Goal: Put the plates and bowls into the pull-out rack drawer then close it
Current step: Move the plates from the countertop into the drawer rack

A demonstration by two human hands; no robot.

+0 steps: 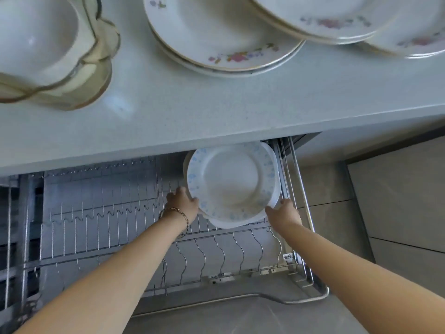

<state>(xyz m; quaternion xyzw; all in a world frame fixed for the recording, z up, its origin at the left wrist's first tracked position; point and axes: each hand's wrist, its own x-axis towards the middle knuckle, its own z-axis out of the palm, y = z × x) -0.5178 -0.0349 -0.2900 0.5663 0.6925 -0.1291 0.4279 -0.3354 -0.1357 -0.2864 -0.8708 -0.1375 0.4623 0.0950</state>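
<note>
A stack of white plates with blue flower rims (pixel 231 182) sits low in the back right of the open wire rack drawer (pixel 101 220). My left hand (pixel 183 201) grips the stack's left edge, a bracelet on that wrist. My right hand (pixel 284 213) holds the stack's lower right edge. On the counter (pixel 192 109) above stand a stack of floral plates (pixel 216 34), more floral plates (pixel 349 18) at the top right, and stacked scalloped bowls (pixel 48 49) at the top left.
The drawer's wire dividers fill its left and front parts. A metal rail handle (pixel 301 301) runs along the drawer's front right corner. Grey floor tiles (pixel 397 201) lie to the right. The counter edge overhangs the drawer's back.
</note>
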